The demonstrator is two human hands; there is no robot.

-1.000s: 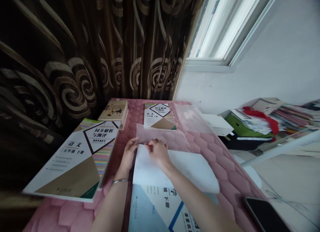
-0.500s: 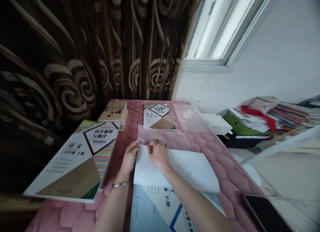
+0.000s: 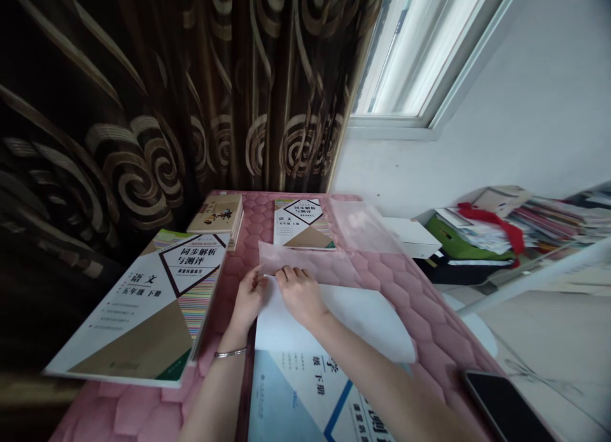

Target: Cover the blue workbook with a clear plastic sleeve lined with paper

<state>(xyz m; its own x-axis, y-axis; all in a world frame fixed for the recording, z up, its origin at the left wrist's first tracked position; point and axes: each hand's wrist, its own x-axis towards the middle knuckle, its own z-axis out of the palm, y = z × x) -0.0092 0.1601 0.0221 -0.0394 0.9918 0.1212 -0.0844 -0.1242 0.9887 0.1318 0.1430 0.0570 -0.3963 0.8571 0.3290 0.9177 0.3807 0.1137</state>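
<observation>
A workbook with a blue and white cover (image 3: 279, 397) lies in front of me, partly hidden by my right forearm. Above its printed part spreads a blank white sheet (image 3: 367, 315), which looks like a turned-back cover or page. A translucent plastic book cover (image 3: 324, 262) extends past the sheet's far edge. My left hand (image 3: 249, 297) pinches the plastic near the sheet's far left corner. Beside it, my right hand (image 3: 300, 297) rests over the sheet's far edge, fingers curled and closed on the plastic there. The fingertips are partly hidden.
A large workbook (image 3: 143, 308) lies at left, with small books (image 3: 217, 213) behind it. Another workbook (image 3: 300, 222) and a second plastic cover (image 3: 360, 226) lie at the back. A phone (image 3: 506, 404) sits right on the pink padded table cover (image 3: 429, 327). A white box (image 3: 413, 237) stands beyond.
My right hand has shifted slightly left along the sheet's far edge, closer to my left hand. The sheet's right side has moved slightly left, showing more of the printed cover.
</observation>
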